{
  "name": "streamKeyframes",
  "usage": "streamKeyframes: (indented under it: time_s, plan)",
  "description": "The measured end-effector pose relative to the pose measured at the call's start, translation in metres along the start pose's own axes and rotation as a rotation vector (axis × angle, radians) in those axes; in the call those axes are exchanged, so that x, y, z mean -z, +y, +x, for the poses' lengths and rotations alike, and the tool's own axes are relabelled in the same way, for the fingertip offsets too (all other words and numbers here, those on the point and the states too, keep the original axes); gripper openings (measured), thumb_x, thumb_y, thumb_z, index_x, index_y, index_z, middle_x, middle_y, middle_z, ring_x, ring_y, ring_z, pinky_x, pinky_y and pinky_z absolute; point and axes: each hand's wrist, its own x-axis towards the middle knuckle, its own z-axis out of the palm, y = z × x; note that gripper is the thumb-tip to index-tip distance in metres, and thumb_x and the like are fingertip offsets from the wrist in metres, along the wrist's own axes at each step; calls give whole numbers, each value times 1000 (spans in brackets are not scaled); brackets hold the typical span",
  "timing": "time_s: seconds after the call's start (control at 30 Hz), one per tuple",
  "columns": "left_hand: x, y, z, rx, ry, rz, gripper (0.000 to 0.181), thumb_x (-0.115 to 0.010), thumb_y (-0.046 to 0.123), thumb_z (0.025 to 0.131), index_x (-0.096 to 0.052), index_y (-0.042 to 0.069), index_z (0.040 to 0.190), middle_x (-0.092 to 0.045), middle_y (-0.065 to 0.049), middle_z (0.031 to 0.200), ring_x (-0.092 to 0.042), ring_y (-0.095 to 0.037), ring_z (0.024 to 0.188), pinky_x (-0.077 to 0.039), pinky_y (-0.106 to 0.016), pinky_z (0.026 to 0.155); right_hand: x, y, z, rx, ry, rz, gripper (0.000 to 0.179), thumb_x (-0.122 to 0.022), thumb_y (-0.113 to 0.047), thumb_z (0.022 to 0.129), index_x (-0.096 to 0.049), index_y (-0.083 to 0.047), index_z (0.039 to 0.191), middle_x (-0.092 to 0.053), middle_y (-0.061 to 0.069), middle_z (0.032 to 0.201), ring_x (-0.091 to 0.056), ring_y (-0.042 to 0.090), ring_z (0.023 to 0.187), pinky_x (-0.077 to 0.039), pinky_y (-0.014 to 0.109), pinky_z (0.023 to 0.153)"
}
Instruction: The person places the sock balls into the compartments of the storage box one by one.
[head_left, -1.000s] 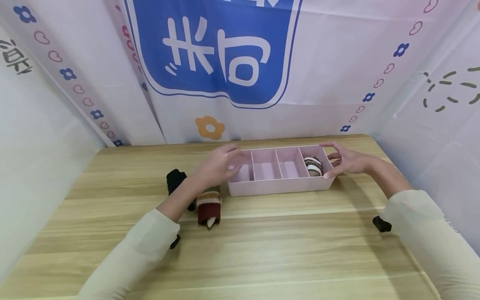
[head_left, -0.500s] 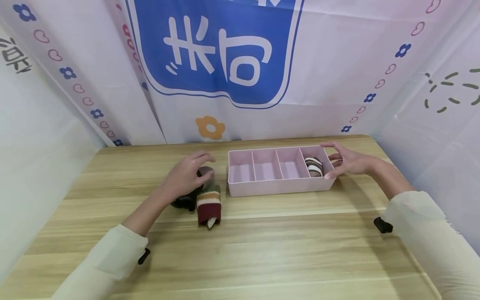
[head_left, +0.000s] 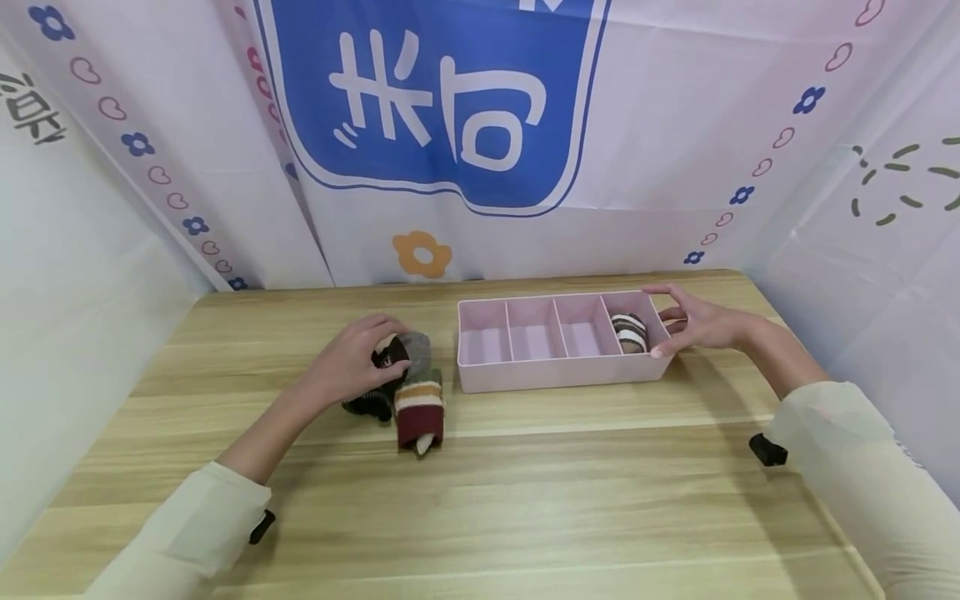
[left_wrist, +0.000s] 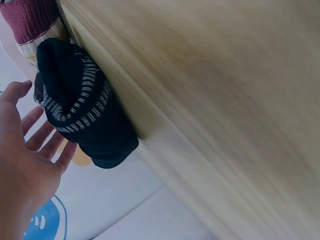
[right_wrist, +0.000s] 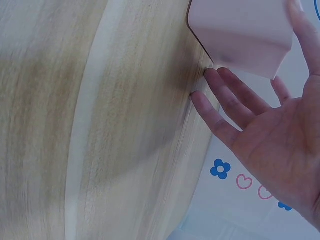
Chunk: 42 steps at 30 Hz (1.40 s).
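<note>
One grey cloth roll (head_left: 418, 352), left of pink box (head_left: 555, 374), near worktop's (head_left: 570, 492) far edge | half-curls left grip (head_left: 351, 358) round it, cannot tell how firmly | pinches box with right grip (head_left: 699, 322) | likely soft, light; grasp mid-body

Booth-like nook: printed sheets (head_left: 675, 133) around a wood-grain tabletop (head_left: 555, 500)

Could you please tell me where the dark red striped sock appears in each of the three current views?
Head: the dark red striped sock lies left of the pink box.
Left wrist: the dark red striped sock is in the top left corner, cut off by the edge.
Right wrist: not in it.
Shared landmark: the wooden table, visible in all three.
</note>
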Motion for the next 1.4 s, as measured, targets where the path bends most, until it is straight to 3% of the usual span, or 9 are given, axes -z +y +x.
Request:
streamKeyframes:
  time_s: [0.33, 1.07, 1.4]
  plan:
    - [-5, -10, -5, 84, -124, -104, 62, -80, 26, 91, -59, -5, 140, -57, -26, 143, -52, -46, 134, -42, -62, 109, 2, 0, -1, -2, -4, -4, 104, -82, -15, 86, -9, -11, 160, -29, 44, 154, -35, 61, 141, -40, 65, 110]
    - [-1, -19, -5, 100, -207, -188, 72, -81, 26, 89, -51, -1, 149, -55, -23, 148, -50, -45, 136, -41, -63, 109, 1, 0, 0, -6, -11, 18, 105, -83, -15, 87, -9, -12, 162, -29, 44, 155, -33, 61, 142, -42, 64, 109]
    - [-4, -22, -7, 141, -188, -238, 75, -83, 30, 89, -50, 0, 150, -57, -22, 146, -56, -43, 130, -45, -62, 105, 0, -1, -1, 3, -10, 4, 106, -82, -14, 87, -8, -11, 162, -28, 44, 155, -32, 61, 142, -40, 65, 110]
